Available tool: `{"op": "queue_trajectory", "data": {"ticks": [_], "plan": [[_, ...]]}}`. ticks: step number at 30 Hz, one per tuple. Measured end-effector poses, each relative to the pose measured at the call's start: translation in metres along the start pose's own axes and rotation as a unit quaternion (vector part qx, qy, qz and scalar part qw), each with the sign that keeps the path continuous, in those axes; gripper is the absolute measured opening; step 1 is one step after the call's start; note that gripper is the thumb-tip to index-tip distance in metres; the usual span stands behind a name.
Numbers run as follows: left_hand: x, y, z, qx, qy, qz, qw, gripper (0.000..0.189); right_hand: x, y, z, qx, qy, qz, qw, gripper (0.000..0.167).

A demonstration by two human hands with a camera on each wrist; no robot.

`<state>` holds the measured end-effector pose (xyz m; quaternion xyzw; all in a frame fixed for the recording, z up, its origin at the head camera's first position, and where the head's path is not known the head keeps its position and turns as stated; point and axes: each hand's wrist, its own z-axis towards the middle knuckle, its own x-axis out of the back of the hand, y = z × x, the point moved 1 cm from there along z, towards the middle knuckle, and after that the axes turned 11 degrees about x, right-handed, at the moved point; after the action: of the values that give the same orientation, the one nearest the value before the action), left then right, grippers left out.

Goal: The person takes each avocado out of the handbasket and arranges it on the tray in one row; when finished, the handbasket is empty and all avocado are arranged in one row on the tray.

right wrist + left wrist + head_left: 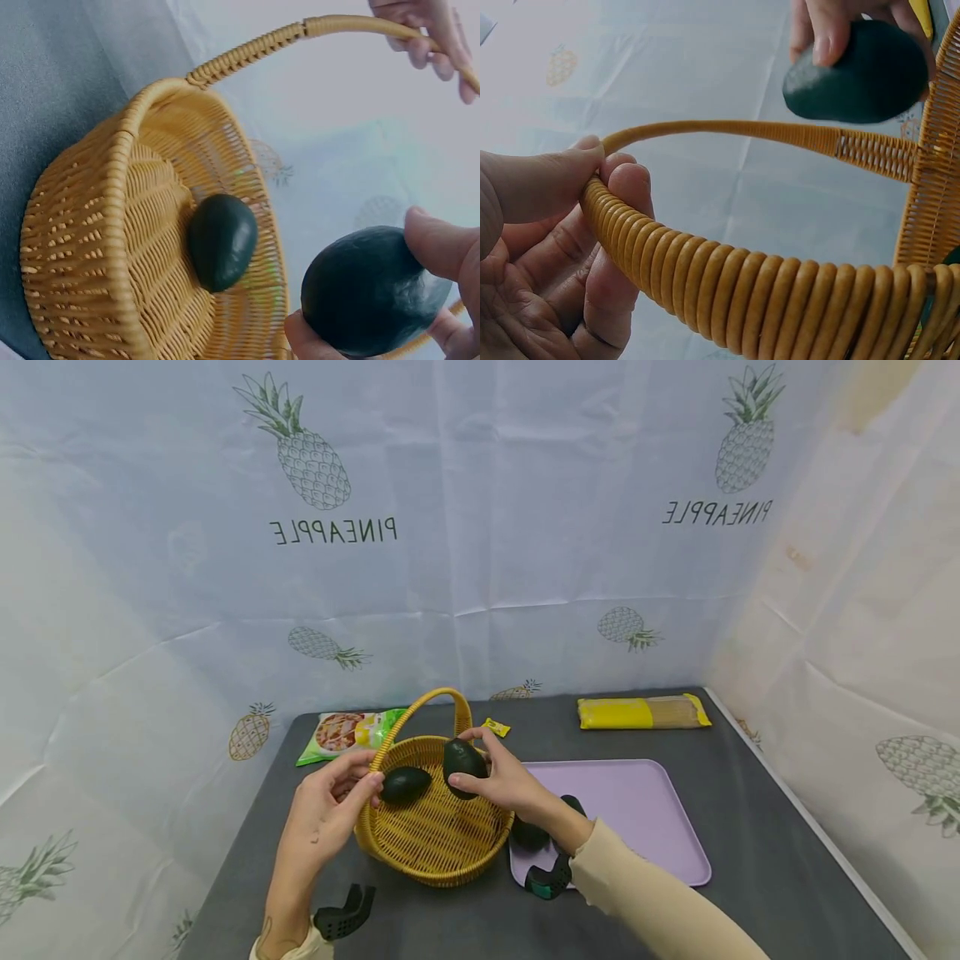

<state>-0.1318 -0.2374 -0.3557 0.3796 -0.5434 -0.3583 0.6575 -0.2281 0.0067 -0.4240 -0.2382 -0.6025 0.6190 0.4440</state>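
A yellow wicker basket (pixel 442 847) stands on the dark table with its arched handle (pixel 727 289) raised. My left hand (pixel 324 814) pinches that handle between thumb and fingers. My right hand (pixel 513 783) grips a dark green avocado (pixel 463 768) over the basket's opening; the right wrist view shows this avocado (pixel 367 292) clear of the basket floor. Another avocado (pixel 223 241) lies inside the basket. To the right, more avocados (pixel 529 835) rest on a lilac tray (pixel 637 810), partly hidden by my right forearm.
Behind the basket on the left lies a green food bag (pixel 348 732). A small yellow packet (pixel 496 727) sits just behind the basket. At the back right is a yellow pack of noodles (pixel 643 712). A pineapple-print cloth (pixel 525 552) hangs behind the table.
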Motion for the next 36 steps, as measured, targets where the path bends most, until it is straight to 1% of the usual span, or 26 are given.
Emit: {"op": "queue_trajectory", "data": {"ticks": [5, 9, 13, 18, 24, 33, 36], "plan": [[0.001, -0.001, 0.0, 0.002, 0.001, 0.008, 1.0, 0.032, 0.015, -0.004, -0.008, 0.003, 0.005, -0.005, 1.0, 0.063], [0.0, -0.001, -0.001, 0.004, 0.0, 0.011, 0.9999, 0.033, 0.028, -0.004, -0.016, 0.002, 0.018, -0.006, 0.9998, 0.066], [-0.001, -0.001, -0.002, 0.002, 0.001, 0.013, 0.9999, 0.032, 0.042, -0.004, -0.025, -0.007, 0.05, -0.024, 0.9984, 0.068], [-0.001, -0.002, -0.001, -0.002, 0.002, 0.016, 0.9999, 0.031, 0.058, -0.002, -0.035, -0.016, 0.092, -0.051, 0.9943, 0.071], [-0.001, -0.001, -0.002, 0.002, 0.004, 0.021, 0.9998, 0.031, 0.073, 0.003, -0.045, -0.023, 0.12, -0.063, 0.9905, 0.072], [-0.001, 0.0, -0.003, 0.002, 0.0, 0.012, 0.9999, 0.035, 0.095, 0.016, -0.067, -0.038, 0.134, -0.069, 0.9879, 0.072], [-0.001, -0.001, -0.002, 0.003, 0.0, 0.014, 0.9999, 0.035, 0.103, 0.022, -0.075, -0.045, 0.144, -0.084, 0.985, 0.073]]}}
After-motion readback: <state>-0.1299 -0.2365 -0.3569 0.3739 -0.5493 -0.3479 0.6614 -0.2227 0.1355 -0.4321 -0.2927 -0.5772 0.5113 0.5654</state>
